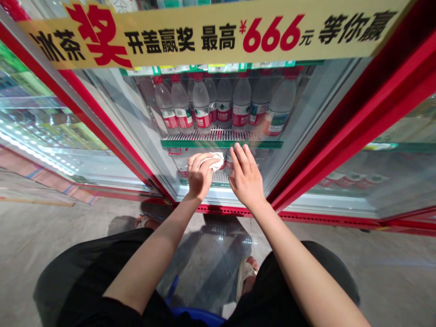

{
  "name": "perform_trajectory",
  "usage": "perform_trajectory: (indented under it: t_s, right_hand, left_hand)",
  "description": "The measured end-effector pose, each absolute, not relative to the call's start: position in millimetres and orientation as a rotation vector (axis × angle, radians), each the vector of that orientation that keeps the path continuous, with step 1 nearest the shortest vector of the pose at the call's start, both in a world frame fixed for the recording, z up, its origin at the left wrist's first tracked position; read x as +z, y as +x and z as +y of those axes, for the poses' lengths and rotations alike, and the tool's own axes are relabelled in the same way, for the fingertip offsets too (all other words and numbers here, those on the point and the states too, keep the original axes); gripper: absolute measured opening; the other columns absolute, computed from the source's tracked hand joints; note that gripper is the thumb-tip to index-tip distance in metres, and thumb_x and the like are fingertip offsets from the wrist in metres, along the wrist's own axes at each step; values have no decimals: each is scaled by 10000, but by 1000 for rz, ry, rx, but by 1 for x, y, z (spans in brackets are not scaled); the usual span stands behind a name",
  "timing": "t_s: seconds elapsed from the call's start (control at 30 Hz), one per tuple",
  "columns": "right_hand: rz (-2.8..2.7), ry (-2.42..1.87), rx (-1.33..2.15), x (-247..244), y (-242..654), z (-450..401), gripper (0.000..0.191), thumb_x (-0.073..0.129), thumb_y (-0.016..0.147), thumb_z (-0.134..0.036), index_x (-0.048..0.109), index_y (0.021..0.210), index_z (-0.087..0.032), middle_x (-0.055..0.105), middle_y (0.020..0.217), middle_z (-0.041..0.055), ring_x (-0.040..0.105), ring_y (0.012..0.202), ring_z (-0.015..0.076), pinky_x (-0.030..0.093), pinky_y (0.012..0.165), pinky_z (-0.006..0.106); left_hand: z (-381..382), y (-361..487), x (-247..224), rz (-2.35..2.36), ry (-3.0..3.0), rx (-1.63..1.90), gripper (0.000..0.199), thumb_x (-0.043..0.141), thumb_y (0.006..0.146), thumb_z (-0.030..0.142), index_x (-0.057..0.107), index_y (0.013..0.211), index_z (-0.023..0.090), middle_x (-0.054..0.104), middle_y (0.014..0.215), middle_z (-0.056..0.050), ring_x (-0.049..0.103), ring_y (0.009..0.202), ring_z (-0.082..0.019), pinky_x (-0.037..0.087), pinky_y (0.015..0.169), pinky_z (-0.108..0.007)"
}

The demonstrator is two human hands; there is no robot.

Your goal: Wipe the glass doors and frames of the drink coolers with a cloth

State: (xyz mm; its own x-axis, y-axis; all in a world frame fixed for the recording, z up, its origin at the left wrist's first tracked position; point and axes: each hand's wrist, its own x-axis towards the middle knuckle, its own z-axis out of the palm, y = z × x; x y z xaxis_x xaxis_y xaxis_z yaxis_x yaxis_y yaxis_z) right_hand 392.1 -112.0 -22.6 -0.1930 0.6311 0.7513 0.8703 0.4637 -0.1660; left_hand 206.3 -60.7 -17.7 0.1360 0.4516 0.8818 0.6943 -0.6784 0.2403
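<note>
L hand: fingers curled inward, pinching a white wad, prob. tissue or thin cloth, which pokes out past the fingertips on the side toward the other hand. R hand: fingers long and nearly straight, palm down, nothing in the grip that we can see. Both sit at the lower glass front; can't tell if R fingertips actually touch it.

Handling, our read: wad is v. light, soft, limp, not slippery if dry, might tear if it's paper. Best hold = bunched in the middle under several fingers, loose edge out front, abt. as we have it. Glass is stiff + smooth, so a bare palm would likely slide.

Behind the glass: green shelf edge, then clear bottles w/ red caps and red labels — green-and-white peak logo, small Chinese text we can't read reliably.

Above: yellow strip across the top, big print: 冰茶 奖 开盖赢奖 最高 ¥666元 等你赢 — 奖 and ¥666 in red, rest black. Red frame on our R; floor below, between our knees.
</note>
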Motion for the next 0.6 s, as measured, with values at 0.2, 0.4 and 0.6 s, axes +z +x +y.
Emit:
perform_trajectory:
  t_s: [0.2,0.4,0.6]
  right_hand:
    - [-1906,-1217,-441,-23,391,-113,947,445,997,-32,16,1825,-199,324,1850,125,175,1751,289,334,1404,585]
    - [-1890,-1203,-495,-20,391,-112,962,433,1002,-27,-41,1821,-204,318,1851,132,157,1752,288,364,1393,577]
    - [-1920,-1200,-445,-22,387,-111,944,438,1011,-41,-6,1826,-216,304,1856,119,200,1744,295,349,1397,585]
  left_hand:
    - [-61,208,-5,-1158,-2148,-1535,334,587,1022,85,859,1053,276,817,1147,-60,704,1159,-240,580,1110,-442]
    - [-58,204,-13,-1095,-2042,-1629,314,603,1003,84,859,1025,264,800,1104,-52,728,1101,-230,614,1031,-416]
    - [-58,207,-11,-1076,-2117,-1604,339,570,1026,82,848,1010,277,806,1125,-39,704,1144,-225,587,1081,-411]
